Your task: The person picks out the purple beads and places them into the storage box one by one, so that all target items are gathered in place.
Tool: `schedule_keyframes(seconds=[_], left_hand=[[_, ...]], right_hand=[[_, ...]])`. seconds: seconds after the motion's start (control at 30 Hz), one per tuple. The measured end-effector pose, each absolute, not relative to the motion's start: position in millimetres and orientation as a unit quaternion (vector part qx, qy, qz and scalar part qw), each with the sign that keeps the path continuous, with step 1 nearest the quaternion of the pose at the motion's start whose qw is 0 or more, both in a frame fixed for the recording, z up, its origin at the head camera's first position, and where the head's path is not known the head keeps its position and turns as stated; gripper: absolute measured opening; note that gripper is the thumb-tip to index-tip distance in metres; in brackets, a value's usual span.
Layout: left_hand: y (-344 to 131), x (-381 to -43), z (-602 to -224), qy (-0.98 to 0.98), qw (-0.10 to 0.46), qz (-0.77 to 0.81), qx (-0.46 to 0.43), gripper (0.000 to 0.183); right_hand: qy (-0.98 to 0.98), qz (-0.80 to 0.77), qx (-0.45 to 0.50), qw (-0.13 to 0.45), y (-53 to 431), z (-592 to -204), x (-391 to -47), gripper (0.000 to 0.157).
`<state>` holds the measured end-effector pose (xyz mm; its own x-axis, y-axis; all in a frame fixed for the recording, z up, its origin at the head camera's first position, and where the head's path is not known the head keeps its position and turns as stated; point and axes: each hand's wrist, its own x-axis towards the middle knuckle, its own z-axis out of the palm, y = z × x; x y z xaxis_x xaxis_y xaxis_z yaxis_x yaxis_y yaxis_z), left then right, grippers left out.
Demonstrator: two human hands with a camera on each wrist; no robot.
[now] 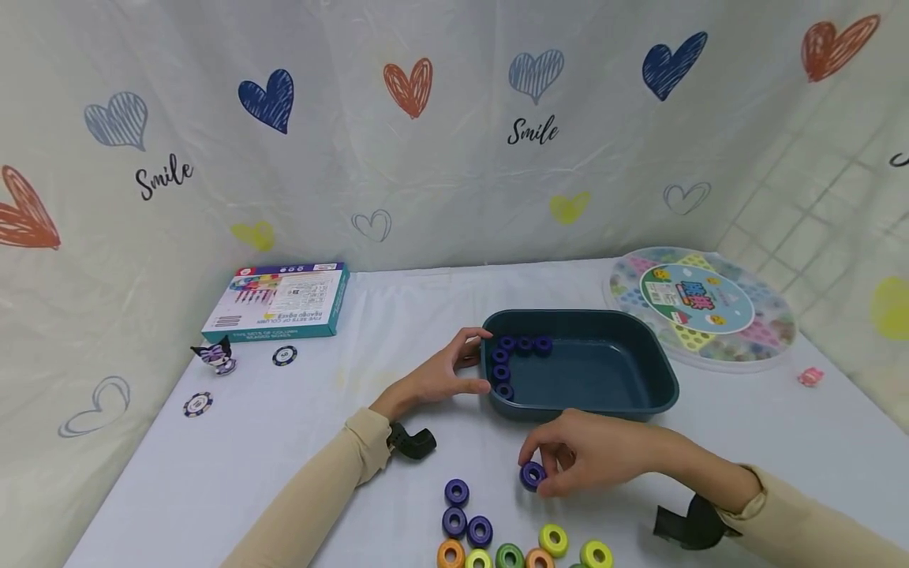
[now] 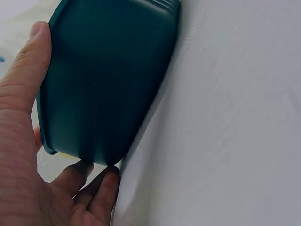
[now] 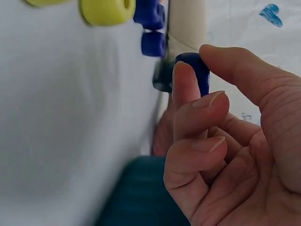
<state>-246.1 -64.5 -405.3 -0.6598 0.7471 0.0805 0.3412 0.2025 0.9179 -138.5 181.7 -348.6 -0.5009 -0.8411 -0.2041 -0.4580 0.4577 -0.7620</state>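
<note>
My left hand (image 1: 442,371) holds the left end of a dark teal plastic basin (image 1: 604,406), its thumb and fingers spread along that end; the left wrist view shows them against the basin's outer wall (image 2: 108,84). Inside the basin, several purple ring beads (image 1: 501,372) line the left wall and the far left corner. In front of the basin, my right hand (image 1: 604,451) pinches one purple ring bead (image 1: 533,476) between thumb and fingertips, above the cloth. That bead (image 3: 203,75) is partly hidden behind a finger in the right wrist view.
Loose purple beads (image 1: 456,493), yellow beads (image 1: 553,540), orange beads (image 1: 450,554) and a green bead (image 1: 509,556) lie at the near edge. A flat box (image 1: 280,304), poker chips (image 1: 285,356) and a figurine (image 1: 216,356) are at left. A round game board (image 1: 767,315) and pink item (image 1: 810,377) lie right.
</note>
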Motion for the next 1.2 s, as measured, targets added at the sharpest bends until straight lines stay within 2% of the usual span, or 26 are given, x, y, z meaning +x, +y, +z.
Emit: schedule_keyframes(seconds=[0.5,0.83,1.2], left_hand=[[-64,-245,-405,0.746,0.197,0.521,0.365,0.08],[-65,-247,-408,0.744,0.196,0.521,0.369,0.08],[-63,-248,-409,0.727,0.194,0.53,0.391,0.083]], right_hand=[[0.84,-0.321,-0.363,0.245,201,-319,-166,0.027],[0.861,-0.323,-0.311,0.238,217,-318,-209,0.034],[0.896,-0.291,-0.266,0.202,239,-330,-253,0.04]])
